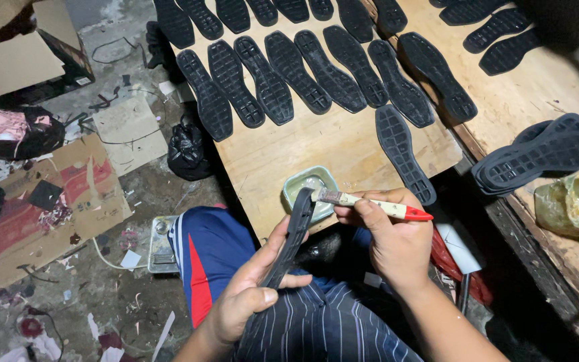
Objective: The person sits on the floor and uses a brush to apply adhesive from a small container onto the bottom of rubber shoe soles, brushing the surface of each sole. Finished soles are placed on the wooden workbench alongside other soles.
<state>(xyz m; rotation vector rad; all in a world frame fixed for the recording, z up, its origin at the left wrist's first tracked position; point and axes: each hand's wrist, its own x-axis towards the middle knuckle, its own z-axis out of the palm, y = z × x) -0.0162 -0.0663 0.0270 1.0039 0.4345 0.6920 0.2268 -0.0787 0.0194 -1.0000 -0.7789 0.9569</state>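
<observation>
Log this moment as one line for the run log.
left hand: holds black sole edge-up | right hand: holds brush, bristles at sole tip | glue bowl behind

The black sole (pixel 293 240) is looking like matt rubber, ribbed with tread (as are the rows of soles (pixel 303 74) lying on the board). The board (pixel 330 144) is showing pale, rough plywood; the brush (pixel 373 204) handle is gleaming cream and glossy red.

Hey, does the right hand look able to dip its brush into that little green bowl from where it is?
Probably yes. The right hand holds the brush with its bristles already at the rim of the green bowl, and nothing sits between them; the sole in the left hand stands just beside.
</observation>
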